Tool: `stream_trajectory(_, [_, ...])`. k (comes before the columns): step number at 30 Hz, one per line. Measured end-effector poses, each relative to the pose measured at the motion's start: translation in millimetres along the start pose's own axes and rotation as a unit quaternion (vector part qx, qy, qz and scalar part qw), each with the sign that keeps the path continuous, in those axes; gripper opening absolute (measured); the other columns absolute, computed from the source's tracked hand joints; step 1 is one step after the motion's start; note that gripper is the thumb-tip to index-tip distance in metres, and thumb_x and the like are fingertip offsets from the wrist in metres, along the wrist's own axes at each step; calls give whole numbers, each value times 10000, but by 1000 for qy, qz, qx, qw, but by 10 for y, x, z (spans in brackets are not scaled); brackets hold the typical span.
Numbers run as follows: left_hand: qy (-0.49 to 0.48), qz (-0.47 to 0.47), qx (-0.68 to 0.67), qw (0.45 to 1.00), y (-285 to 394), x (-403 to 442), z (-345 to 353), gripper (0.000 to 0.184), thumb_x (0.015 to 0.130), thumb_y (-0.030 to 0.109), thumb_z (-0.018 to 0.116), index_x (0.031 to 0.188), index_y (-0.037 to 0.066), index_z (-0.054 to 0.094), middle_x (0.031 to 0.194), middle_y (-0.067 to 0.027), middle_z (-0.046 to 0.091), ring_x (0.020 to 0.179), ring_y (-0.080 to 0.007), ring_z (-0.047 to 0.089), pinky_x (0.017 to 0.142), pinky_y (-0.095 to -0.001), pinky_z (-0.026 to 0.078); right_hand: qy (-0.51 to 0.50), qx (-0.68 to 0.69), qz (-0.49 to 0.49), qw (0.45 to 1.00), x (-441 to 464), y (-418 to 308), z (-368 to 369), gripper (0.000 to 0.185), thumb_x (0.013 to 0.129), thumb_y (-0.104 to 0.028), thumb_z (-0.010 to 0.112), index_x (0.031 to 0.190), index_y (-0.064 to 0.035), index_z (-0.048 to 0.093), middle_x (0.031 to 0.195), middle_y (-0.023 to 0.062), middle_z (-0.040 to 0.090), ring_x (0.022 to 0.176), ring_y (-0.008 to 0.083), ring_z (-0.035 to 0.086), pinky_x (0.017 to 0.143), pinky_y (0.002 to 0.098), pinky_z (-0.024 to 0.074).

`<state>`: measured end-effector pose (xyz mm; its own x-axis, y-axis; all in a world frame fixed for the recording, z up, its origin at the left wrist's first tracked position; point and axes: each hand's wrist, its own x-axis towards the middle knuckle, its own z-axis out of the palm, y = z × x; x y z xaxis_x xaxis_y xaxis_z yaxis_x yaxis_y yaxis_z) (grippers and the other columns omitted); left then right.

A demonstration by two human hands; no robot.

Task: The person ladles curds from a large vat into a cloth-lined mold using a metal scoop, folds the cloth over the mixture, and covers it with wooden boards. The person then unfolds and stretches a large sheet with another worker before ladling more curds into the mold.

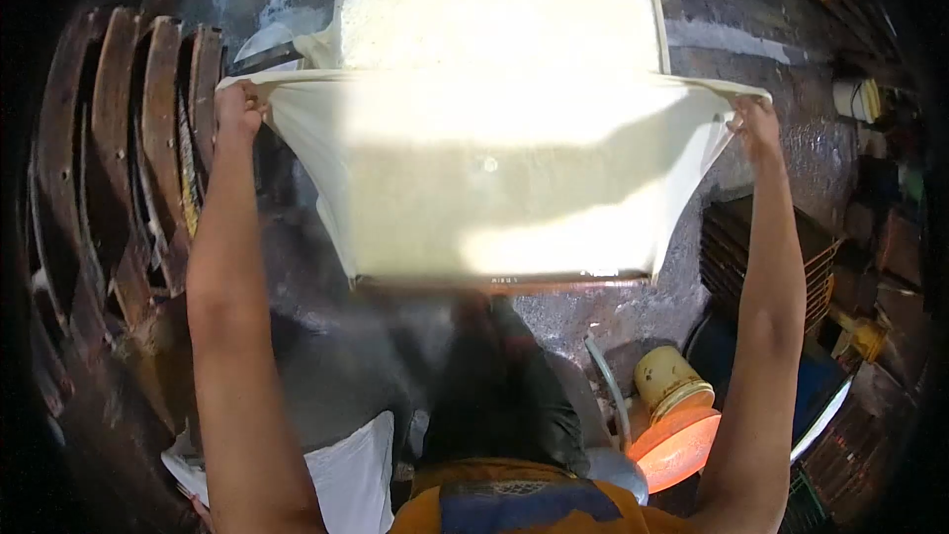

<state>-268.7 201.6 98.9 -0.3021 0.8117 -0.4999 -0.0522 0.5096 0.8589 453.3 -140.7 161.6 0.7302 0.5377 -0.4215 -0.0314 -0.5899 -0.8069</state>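
Observation:
My left hand (240, 109) is closed on one corner of a pale thin cloth (301, 124). The opposite corner is pinched in my right hand (756, 121). Between them the cloth is pulled taut, its far edge nearly straight and its sides slanting inward toward me. It lies over a wide rectangular form, whose reddish-brown near edge (504, 287) shows below. Just beyond the cloth's raised edge, a light-rimmed rectangular tray (664, 25) holds a white, grainy mass (494, 20). Strong light washes out much of the cloth's detail.
Curved wooden pieces (117, 158) stand in a row at left. Right of me are dark slatted racks (771, 247), a yellowish bucket (670, 381), an orange basin (677, 450) and a pale hose (610, 386). White cloth (351, 480) hangs at lower left.

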Motion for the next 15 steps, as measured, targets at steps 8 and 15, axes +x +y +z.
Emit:
stream_trajectory(8, [-101, -276, 81, 952, -1515, 5, 886, 272, 837, 244, 566, 1044, 79, 626, 988, -147, 645, 836, -279, 630, 747, -410, 502, -144, -138, 109, 974, 352, 954, 1162, 360, 891, -263, 534, 1142, -6, 556, 1051, 153, 601, 945, 237, 603, 694, 360, 531])
stream_trajectory(15, [145, 233, 483, 832, -1163, 490, 681, 412, 855, 380, 529, 875, -7, 668, 840, -191, 670, 816, -302, 649, 763, -387, 483, -188, -115, 36, 975, 1199, 1654, 554, 368, 900, -311, 526, 1141, -39, 588, 1016, 153, 626, 894, 227, 619, 668, 352, 523])
